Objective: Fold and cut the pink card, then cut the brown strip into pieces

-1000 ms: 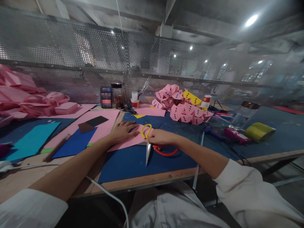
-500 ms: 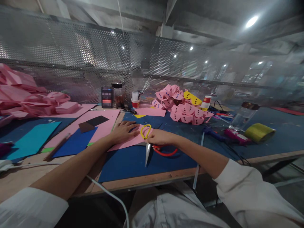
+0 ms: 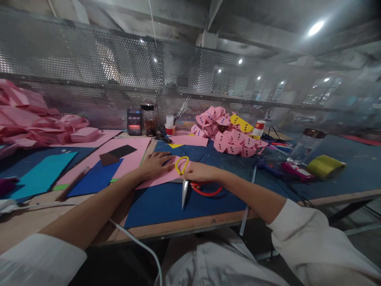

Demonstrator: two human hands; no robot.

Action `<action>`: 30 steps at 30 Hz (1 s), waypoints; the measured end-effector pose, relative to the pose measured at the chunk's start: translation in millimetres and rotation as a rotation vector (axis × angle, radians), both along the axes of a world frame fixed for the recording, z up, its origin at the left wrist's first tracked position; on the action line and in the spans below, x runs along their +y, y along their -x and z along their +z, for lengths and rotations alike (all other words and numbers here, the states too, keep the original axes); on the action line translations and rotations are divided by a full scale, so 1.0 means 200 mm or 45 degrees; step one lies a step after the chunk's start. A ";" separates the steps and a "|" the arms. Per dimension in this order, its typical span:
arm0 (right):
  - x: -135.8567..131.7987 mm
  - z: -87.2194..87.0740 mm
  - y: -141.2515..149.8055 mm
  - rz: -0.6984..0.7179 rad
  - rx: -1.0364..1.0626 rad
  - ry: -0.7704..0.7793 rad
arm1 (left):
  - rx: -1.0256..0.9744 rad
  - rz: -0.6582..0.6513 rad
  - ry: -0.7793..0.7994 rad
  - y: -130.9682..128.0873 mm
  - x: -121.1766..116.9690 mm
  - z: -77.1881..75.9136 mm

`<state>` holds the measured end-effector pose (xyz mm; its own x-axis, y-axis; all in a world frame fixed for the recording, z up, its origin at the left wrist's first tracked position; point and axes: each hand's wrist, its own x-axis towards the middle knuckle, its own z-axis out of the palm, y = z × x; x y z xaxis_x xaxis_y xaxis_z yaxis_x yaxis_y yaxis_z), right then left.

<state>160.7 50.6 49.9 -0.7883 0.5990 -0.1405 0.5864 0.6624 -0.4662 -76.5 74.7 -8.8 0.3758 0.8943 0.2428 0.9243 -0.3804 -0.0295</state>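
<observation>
My left hand (image 3: 156,164) lies flat with its fingers stretched out, pressing on a pink paper sheet (image 3: 151,182). My right hand (image 3: 198,172) is closed around a pair of scissors (image 3: 185,194) over the right end of that sheet. One blade points down toward the table's front edge. A yellow handle loop stands above my fingers, and a red loop sticks out to the right below my hand. My fist hides the middle of the scissors, and I cannot tell exactly where the other blade touches. Under both hands is a dark blue mat (image 3: 154,210).
Pink folded pieces with dots (image 3: 235,141) are heaped behind my hands; more pink paper (image 3: 26,119) is piled at far left. Blue (image 3: 93,180) and turquoise sheets (image 3: 44,176) lie left. A clear bottle (image 3: 308,145) and yellow roll (image 3: 326,166) are right. A white cable (image 3: 137,242) hangs over the edge.
My right hand and the scissors have shifted very slightly to the left. My left hand stays in place on the pink paper.
</observation>
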 end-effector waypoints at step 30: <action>0.05 -0.07 -0.03 0.017 0.086 0.067 | 0.021 -0.111 -0.052 -0.03 -0.01 -0.02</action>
